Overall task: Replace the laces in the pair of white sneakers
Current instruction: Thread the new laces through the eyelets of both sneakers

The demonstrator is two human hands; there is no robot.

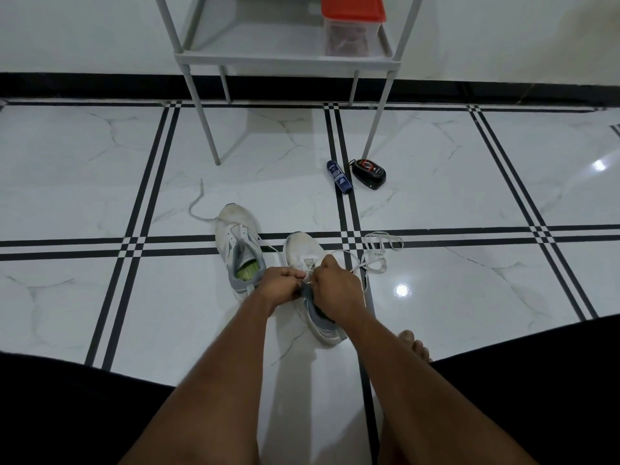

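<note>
White marble-look floor tiles with black double stripes [436, 182] carry everything here, and the landmark is the nearer white mesh sneaker with a grey collar [312, 290], lying toe-away in front of the person. Behind it, against the wall, stands a grey metal-legged shelf rack [285, 58] holding a clear plastic box with a red lid [352, 25]. Just left of the landmark sits the other white sneaker with a green insole [240, 250], one white lace end [198, 209] trailing off past its toe. Beyond and to the right lie a black shoe-polish sponge case [369, 174] and, beside it, a small blue tube [339, 177].

Over the landmark's tongue the left hand [280, 283] and right hand [335, 286] are both curled tight, pinching the flat white lace [375, 256] – its slack loops pile just right of the shoe.

Likely troubles: that loose heap could knot as it is drawn through, or the lace could twist in an eyelet. With both hands on the lace and none steadying the shoe, a hard pull may skid it on the glossy tile – or skip an eyelet unnoticed, since the hands hide the eyelets.
</note>
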